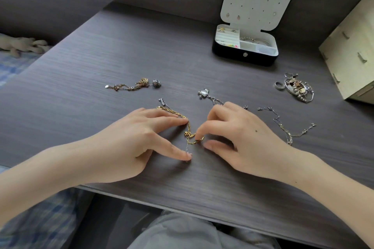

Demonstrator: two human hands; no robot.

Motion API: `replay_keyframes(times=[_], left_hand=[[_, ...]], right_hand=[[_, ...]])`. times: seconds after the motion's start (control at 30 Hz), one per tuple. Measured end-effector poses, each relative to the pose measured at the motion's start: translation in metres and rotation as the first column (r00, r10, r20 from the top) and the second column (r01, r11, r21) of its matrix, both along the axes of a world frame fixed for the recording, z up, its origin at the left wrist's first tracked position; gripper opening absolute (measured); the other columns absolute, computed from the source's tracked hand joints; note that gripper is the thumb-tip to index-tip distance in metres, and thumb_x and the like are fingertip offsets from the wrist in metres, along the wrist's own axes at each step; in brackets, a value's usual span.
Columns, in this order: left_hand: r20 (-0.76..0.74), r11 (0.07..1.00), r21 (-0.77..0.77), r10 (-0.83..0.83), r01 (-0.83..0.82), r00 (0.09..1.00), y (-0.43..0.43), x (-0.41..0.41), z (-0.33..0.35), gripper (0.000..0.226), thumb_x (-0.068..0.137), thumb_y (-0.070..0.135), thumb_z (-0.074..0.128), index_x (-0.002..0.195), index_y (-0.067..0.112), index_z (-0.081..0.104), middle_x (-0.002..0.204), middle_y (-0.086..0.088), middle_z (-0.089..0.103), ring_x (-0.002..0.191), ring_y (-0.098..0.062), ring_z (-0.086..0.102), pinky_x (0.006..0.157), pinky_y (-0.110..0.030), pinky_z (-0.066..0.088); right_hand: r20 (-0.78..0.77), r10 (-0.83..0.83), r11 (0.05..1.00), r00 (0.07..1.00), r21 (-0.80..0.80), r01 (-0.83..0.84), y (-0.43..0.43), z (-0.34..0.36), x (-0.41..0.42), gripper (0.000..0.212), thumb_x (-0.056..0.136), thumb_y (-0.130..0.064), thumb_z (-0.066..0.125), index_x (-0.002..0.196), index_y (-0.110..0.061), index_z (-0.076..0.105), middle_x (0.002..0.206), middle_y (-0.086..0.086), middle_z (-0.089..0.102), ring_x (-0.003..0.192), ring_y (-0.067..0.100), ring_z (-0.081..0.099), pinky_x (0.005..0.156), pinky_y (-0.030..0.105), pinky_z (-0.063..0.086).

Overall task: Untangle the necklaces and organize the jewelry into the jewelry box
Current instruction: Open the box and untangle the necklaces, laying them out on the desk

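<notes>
A tangled gold chain (pixel 187 127) lies on the grey desk between my hands. My left hand (pixel 141 139) presses straight fingers on the chain, with the thumb tip down on a thin silver strand (pixel 187 148). My right hand (pixel 238 137) pinches a gold loop near the knot with its index finger and thumb. A silver necklace with a clear pendant (pixel 204 93) runs under my right hand. The open jewelry box (pixel 244 54) stands at the back right, rings and bracelets in its compartments.
A small heap of chains and charms (pixel 137 85) lies to the left. A thin silver chain (pixel 287 127) lies right of my right hand. A ring (pixel 279 85) and a jewelry pile (pixel 299 89) sit near a wooden box (pixel 354 46).
</notes>
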State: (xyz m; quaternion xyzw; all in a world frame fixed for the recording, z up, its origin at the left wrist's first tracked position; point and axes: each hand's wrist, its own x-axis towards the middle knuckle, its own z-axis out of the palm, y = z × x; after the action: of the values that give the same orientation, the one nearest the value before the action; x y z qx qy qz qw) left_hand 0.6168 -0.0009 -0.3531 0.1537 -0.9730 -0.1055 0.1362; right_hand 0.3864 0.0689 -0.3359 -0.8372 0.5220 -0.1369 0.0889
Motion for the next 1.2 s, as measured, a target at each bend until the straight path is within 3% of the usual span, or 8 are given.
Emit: replay_keyframes(times=[0.2, 0.3, 0.4, 0.57, 0.67, 0.83, 1.03, 1.2], left_hand=[[-0.082, 0.996, 0.051, 0.076, -0.072, 0.994, -0.002, -0.006, 0.005, 0.047, 0.081, 0.008, 0.038, 0.11, 0.03, 0.068, 0.113, 0.005, 0.063, 0.097, -0.017, 0.056, 0.083, -0.021, 0.038], [-0.135, 0.989, 0.052, 0.142, -0.136, 0.981, -0.004, -0.015, 0.008, 0.027, 0.084, 0.019, 0.048, 0.097, 0.024, 0.072, 0.095, 0.007, 0.063, 0.081, -0.016, 0.054, 0.074, -0.022, 0.039], [-0.136, 0.983, 0.085, 0.17, -0.16, 0.976, -0.01, -0.027, 0.011, 0.024, 0.082, 0.035, 0.05, 0.086, 0.024, 0.071, 0.086, 0.007, 0.059, 0.076, -0.014, 0.05, 0.069, -0.025, 0.038], [-0.121, 0.981, 0.15, 0.143, -0.125, 0.982, -0.014, -0.037, 0.012, 0.009, 0.076, 0.026, 0.062, 0.077, 0.029, 0.071, 0.08, 0.015, 0.049, 0.072, -0.012, 0.045, 0.066, -0.021, 0.034], [-0.134, 0.989, 0.106, 0.112, -0.098, 0.985, -0.009, -0.032, 0.008, 0.025, 0.073, 0.012, 0.063, 0.081, 0.033, 0.074, 0.08, 0.012, 0.052, 0.072, -0.007, 0.038, 0.067, -0.015, 0.027], [-0.182, 0.996, 0.053, 0.084, -0.076, 0.98, -0.006, -0.027, 0.001, 0.035, 0.076, 0.004, 0.055, 0.086, 0.031, 0.076, 0.082, 0.005, 0.058, 0.072, -0.01, 0.04, 0.067, -0.016, 0.028], [-0.189, 0.997, -0.035, 0.062, -0.069, 0.98, -0.003, -0.021, -0.002, 0.035, 0.085, 0.013, 0.045, 0.09, 0.028, 0.076, 0.083, 0.002, 0.06, 0.07, -0.018, 0.045, 0.063, -0.027, 0.036], [-0.199, 0.996, -0.064, 0.048, -0.061, 0.979, -0.003, -0.02, -0.001, 0.043, 0.079, 0.001, 0.047, 0.097, 0.03, 0.073, 0.086, 0.001, 0.058, 0.072, -0.018, 0.041, 0.065, -0.028, 0.034]], right_hand=[[0.006, 0.039, 0.994, 0.999, 0.106, -0.04, 0.009, 0.005, -0.005, 0.021, 0.081, -0.046, 0.047, 0.078, -0.029, 0.06, 0.082, -0.014, 0.048, 0.078, 0.011, 0.042, 0.067, 0.031, 0.042], [0.072, 0.015, 0.992, 0.997, 0.122, -0.023, 0.007, 0.007, -0.004, 0.022, 0.08, -0.047, 0.049, 0.074, -0.029, 0.061, 0.079, -0.016, 0.051, 0.077, 0.008, 0.043, 0.069, 0.025, 0.038], [0.119, -0.097, 0.995, 0.988, 0.044, 0.092, -0.001, 0.007, 0.0, 0.019, 0.078, -0.044, 0.053, 0.076, -0.028, 0.063, 0.075, -0.016, 0.053, 0.072, 0.004, 0.039, 0.065, 0.021, 0.032], [0.072, -0.162, 0.986, 0.984, 0.053, 0.158, -0.011, 0.005, 0.008, 0.029, 0.076, -0.053, 0.05, 0.078, -0.029, 0.065, 0.075, -0.013, 0.057, 0.071, 0.008, 0.042, 0.065, 0.019, 0.034], [0.062, -0.199, 0.975, 0.978, 0.108, 0.192, -0.013, 0.005, 0.009, 0.017, 0.075, -0.044, 0.054, 0.075, -0.029, 0.064, 0.071, -0.014, 0.055, 0.07, 0.005, 0.042, 0.065, 0.013, 0.032], [0.024, -0.218, 0.948, 0.976, 0.243, 0.206, -0.008, 0.016, 0.007, 0.008, 0.082, -0.031, 0.063, 0.075, -0.029, 0.06, 0.07, -0.013, 0.056, 0.068, 0.002, 0.046, 0.067, 0.02, 0.037], [-0.018, -0.257, 0.922, 0.966, 0.294, 0.251, -0.007, 0.022, 0.01, 0.009, 0.084, -0.034, 0.061, 0.076, -0.029, 0.06, 0.065, -0.015, 0.054, 0.063, 0.0, 0.048, 0.065, 0.022, 0.04], [0.012, -0.277, 0.915, 0.961, 0.307, 0.261, -0.016, 0.022, 0.013, 0.014, 0.083, -0.039, 0.063, 0.075, -0.027, 0.062, 0.064, -0.014, 0.053, 0.064, 0.001, 0.048, 0.066, 0.024, 0.04]])
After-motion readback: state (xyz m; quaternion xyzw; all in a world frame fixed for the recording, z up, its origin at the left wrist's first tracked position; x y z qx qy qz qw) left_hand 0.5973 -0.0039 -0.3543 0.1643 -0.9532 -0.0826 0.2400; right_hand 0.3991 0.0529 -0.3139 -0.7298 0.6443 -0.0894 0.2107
